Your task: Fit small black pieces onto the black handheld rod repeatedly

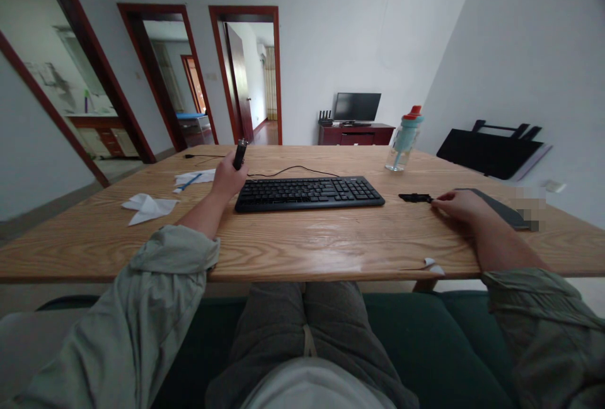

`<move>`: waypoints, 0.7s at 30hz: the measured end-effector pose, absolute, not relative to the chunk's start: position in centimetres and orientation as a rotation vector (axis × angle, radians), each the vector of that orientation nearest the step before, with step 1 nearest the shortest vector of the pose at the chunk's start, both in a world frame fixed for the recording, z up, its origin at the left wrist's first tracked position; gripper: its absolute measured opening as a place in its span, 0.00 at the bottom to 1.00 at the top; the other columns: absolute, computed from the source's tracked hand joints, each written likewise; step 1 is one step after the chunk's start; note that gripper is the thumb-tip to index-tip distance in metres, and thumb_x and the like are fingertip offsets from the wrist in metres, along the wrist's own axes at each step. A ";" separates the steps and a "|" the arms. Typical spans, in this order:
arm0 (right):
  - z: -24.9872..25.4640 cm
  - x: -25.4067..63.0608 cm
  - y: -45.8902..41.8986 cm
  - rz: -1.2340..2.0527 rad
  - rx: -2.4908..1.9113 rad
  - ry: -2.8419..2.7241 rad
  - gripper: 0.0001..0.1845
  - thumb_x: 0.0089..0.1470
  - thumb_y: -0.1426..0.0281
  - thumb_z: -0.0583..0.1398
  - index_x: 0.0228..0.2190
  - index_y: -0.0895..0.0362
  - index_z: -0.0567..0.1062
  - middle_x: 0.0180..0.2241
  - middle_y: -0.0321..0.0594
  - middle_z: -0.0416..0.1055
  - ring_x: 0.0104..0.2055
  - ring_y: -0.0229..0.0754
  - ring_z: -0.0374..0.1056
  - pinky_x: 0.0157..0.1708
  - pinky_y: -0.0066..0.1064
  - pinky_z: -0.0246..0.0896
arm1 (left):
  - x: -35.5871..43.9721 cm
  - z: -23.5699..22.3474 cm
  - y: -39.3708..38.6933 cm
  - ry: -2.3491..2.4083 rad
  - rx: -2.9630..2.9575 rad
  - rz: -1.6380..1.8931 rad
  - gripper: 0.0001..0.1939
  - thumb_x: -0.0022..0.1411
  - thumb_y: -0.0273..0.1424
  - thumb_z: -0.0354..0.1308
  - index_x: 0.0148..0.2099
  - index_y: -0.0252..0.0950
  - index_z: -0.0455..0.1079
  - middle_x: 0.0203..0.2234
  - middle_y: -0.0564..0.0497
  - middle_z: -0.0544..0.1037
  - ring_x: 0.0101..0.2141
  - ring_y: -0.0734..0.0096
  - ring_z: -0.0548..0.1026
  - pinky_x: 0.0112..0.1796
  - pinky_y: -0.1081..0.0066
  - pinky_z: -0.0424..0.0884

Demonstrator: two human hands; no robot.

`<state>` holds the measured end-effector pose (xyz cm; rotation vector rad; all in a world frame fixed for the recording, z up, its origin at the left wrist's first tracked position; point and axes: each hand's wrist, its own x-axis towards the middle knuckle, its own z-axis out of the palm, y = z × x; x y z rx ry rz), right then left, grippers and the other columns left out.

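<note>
My left hand (227, 177) is closed round a short black cylinder (240, 154), held upright beside the keyboard's far left corner; it looks like a small flashlight, but its kind is unclear. A black keyboard (309, 195) lies flat on the wooden table (302, 242) between my hands. On the right, my right hand (460, 204) rests low over the tabletop with fingertips pinched at the right end of a small flat black piece (414, 198), whose kind I cannot make out. Under the right wrist, a dark flat pad (496, 210) is partly covered.
A clear water bottle (404, 141) with a red and teal lid stands at the back right. White tissue (149, 208) and a blue stick (190, 183) on more white paper lie at the left. A paper scrap (433, 266) sits near the front edge. The keyboard's cable (297, 167) runs behind it.
</note>
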<state>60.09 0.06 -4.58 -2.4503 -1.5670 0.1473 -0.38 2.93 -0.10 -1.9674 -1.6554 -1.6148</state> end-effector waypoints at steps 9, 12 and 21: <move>-4.7 59.8 -0.1 0.214 -2.403 -1.535 0.16 0.52 0.62 0.61 0.40 0.57 0.79 0.35 0.47 0.78 0.36 0.47 0.73 0.35 0.31 0.62 | -0.3 0.0 2.9 -1.674 -1.963 -1.619 0.08 0.52 0.25 0.55 0.27 0.39 0.57 0.20 0.55 0.63 0.24 0.71 0.62 0.28 0.68 0.56; -4.5 59.4 -0.4 0.261 -2.358 -1.513 0.16 0.50 0.65 0.62 0.41 0.56 0.79 0.32 0.44 0.78 0.34 0.46 0.73 0.33 0.31 0.61 | -0.3 0.0 2.8 -1.665 -1.966 -1.626 0.07 0.52 0.26 0.54 0.27 0.39 0.58 0.21 0.55 0.64 0.24 0.71 0.62 0.28 0.68 0.57; -4.7 59.6 -0.2 0.250 -2.343 -1.538 0.14 0.51 0.62 0.62 0.38 0.56 0.78 0.35 0.44 0.78 0.34 0.45 0.72 0.34 0.32 0.61 | -0.4 -0.1 3.0 -1.683 -1.950 -1.629 0.06 0.52 0.26 0.55 0.28 0.39 0.60 0.21 0.55 0.66 0.25 0.70 0.64 0.29 0.68 0.58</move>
